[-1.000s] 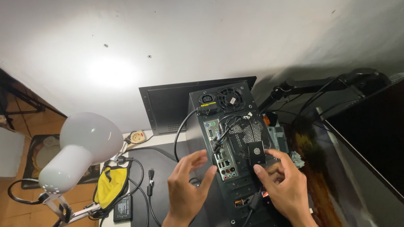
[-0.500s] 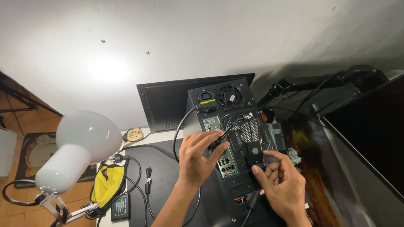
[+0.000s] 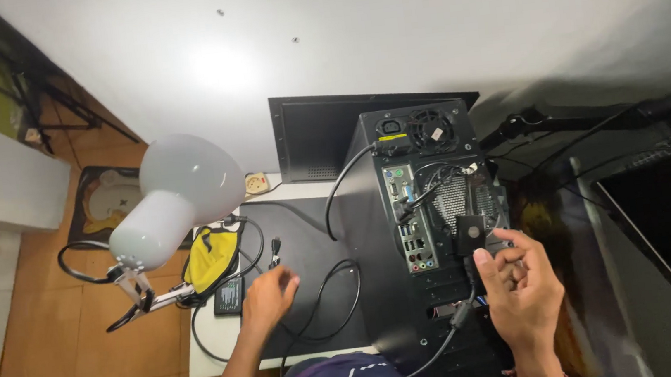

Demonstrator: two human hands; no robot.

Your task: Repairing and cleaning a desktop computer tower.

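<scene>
Computer tower (image 3: 406, 231) on dark desk mat (image 3: 300, 250) — white wall (image 3: 418, 22) behind.

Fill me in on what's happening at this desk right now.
A person is working at the back of a black computer tower that stands on a white desk. The right hand is up beside a small black square part at the rear panel, fingers curled. The left hand rests on the dark mat near loose black cables. A white desk lamp stands on the left.

The computer tower (image 3: 427, 229) stands on the desk (image 3: 226, 333), monitor (image 3: 318, 136) behind it, lamp (image 3: 171, 202) to its left.
</scene>
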